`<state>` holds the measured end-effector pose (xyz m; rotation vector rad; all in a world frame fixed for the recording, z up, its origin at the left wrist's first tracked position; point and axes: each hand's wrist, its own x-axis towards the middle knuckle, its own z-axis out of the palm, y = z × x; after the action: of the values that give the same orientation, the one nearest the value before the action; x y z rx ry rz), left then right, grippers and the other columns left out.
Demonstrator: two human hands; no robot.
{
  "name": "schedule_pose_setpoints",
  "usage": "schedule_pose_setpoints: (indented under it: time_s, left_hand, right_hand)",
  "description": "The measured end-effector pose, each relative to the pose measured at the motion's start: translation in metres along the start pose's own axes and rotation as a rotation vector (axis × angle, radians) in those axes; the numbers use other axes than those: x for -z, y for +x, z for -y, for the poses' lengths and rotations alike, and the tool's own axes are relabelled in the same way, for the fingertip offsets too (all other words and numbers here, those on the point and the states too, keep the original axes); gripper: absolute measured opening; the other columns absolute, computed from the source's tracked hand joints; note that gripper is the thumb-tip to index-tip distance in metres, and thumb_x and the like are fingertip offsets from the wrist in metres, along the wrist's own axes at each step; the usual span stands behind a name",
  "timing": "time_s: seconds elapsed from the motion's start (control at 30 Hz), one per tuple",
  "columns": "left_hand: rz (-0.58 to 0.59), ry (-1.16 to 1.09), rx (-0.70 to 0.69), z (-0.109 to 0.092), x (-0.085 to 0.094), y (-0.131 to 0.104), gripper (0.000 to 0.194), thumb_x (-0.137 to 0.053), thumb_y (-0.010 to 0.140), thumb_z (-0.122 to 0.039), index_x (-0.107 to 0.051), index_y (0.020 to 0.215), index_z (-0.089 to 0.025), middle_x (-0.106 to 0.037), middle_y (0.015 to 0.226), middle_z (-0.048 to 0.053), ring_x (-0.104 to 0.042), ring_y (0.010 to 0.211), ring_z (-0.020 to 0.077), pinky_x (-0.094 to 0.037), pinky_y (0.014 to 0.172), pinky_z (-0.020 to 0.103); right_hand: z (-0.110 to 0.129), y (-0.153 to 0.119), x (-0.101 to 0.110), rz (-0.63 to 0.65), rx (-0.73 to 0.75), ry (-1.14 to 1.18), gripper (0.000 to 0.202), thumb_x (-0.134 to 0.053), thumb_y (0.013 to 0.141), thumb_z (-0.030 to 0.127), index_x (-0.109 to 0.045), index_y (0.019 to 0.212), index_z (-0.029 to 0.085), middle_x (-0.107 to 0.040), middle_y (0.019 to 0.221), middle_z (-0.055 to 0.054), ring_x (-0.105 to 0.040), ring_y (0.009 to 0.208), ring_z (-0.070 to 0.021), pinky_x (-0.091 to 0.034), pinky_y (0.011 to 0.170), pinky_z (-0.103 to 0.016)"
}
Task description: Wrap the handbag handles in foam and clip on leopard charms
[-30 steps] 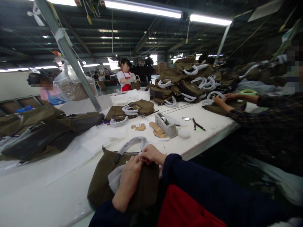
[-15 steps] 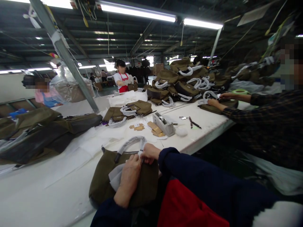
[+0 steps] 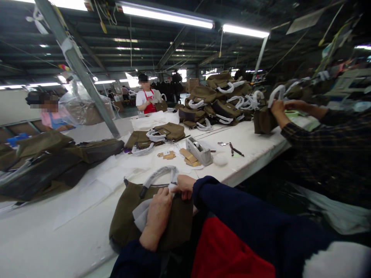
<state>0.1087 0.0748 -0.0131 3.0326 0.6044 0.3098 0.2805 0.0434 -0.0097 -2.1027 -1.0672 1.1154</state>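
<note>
Frankly, the olive bag [image 3: 126, 208] looks easy to upset: it lies on the near side of the tape dispenser [image 3: 206, 156] and to its left, where the tabletop [image 3: 72, 247] ends, so its soft body could sag over that edge if the left hand [image 3: 159, 210] eased off. The loose grey piece [image 3: 141, 214] could crease or slip should the palm press it askew. Farther right, the handle [image 3: 152, 179] could twist, or its white wrapping [image 3: 172, 186] tear, if the right hand [image 3: 183, 186] pulled too hard. Of the hands, the left, farther from the dispenser, lies bent over the bag's front, fingers close together, pressing the grey piece; whether its hidden fingertips grip anything, I cannot tell. The right, nearer the dispenser, is curled, pinching the wrapping at the handle's right foot.
</note>
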Motion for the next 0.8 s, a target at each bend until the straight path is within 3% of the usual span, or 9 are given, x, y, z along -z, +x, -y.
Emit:
schedule_pose_setpoints:
  time_s: [0.17,0.3,0.37,0.43,0.53,0.67,0.8]
  left_hand:
    - [-0.028,-0.042,0.003,0.003,-0.004,-0.001,0.027,-0.038,0.098,-0.016,-0.065,0.096,-0.018,-0.060,0.102,0.007,-0.054,0.099,0.0220,-0.045,0.085,0.034]
    - [-0.052,-0.103,0.020,0.006,-0.003,-0.001,0.027,-0.039,0.098,-0.018,-0.066,0.092,-0.019,-0.060,0.100,0.007,-0.054,0.099,0.0216,-0.045,0.085,0.032]
    - [-0.065,-0.154,0.025,0.008,-0.001,0.000,0.029,-0.039,0.098,-0.019,-0.066,0.090,-0.019,-0.060,0.098,0.007,-0.054,0.098,0.0215,-0.045,0.084,0.032]
    - [-0.071,-0.216,0.034,0.011,0.000,0.002,0.031,-0.039,0.099,-0.021,-0.067,0.087,-0.019,-0.059,0.095,0.007,-0.055,0.097,0.0214,-0.045,0.083,0.031]
    - [-0.064,-0.302,0.039,0.016,0.003,0.005,0.031,-0.041,0.099,-0.026,-0.067,0.084,-0.018,-0.059,0.092,0.007,-0.057,0.094,0.0216,-0.045,0.080,0.031]
    - [-0.070,-0.387,0.041,0.022,0.006,0.008,0.033,-0.043,0.098,-0.030,-0.069,0.082,-0.020,-0.060,0.088,0.006,-0.058,0.091,0.0223,-0.045,0.079,0.032]
    - [-0.068,-0.433,0.065,0.024,0.007,0.010,0.030,-0.047,0.097,-0.031,-0.070,0.081,-0.020,-0.060,0.086,0.006,-0.058,0.089,0.0223,-0.045,0.079,0.032]
  right_hand:
    - [-0.008,-0.007,0.003,0.134,-0.094,-0.086,0.040,-0.064,0.087,0.039,-0.060,0.057,0.013,-0.060,0.043,-0.005,-0.058,0.038,-0.0152,-0.051,0.042,-0.023]
    - [-0.019,-0.023,0.009,0.130,-0.005,-0.175,0.035,-0.059,0.090,0.030,-0.063,0.060,0.013,-0.063,0.048,-0.005,-0.058,0.039,-0.0158,-0.050,0.046,-0.026]
    - [-0.022,-0.033,0.013,0.060,0.091,-0.235,0.026,-0.060,0.090,0.028,-0.067,0.069,0.013,-0.064,0.053,-0.004,-0.061,0.046,-0.0160,-0.050,0.052,-0.025]
    - [-0.021,-0.039,0.017,-0.056,0.202,-0.279,0.014,-0.062,0.089,0.028,-0.070,0.088,0.017,-0.069,0.069,-0.004,-0.066,0.066,-0.0174,-0.051,0.065,-0.026]
    - [-0.014,-0.038,0.022,-0.208,0.442,-0.459,0.022,-0.064,0.089,0.026,-0.068,0.110,0.025,-0.067,0.099,-0.006,-0.062,0.097,-0.0193,-0.045,0.081,-0.027]
    - [-0.006,-0.024,0.026,-0.194,0.784,-0.936,0.023,-0.062,0.091,0.033,-0.067,0.114,0.030,-0.060,0.102,-0.005,-0.058,0.090,-0.0182,-0.041,0.067,-0.024]
    - [-0.005,-0.013,0.020,-0.198,0.861,-1.056,0.020,-0.054,0.096,0.037,-0.068,0.104,0.026,-0.058,0.097,-0.005,-0.054,0.083,-0.0165,-0.037,0.059,-0.023]
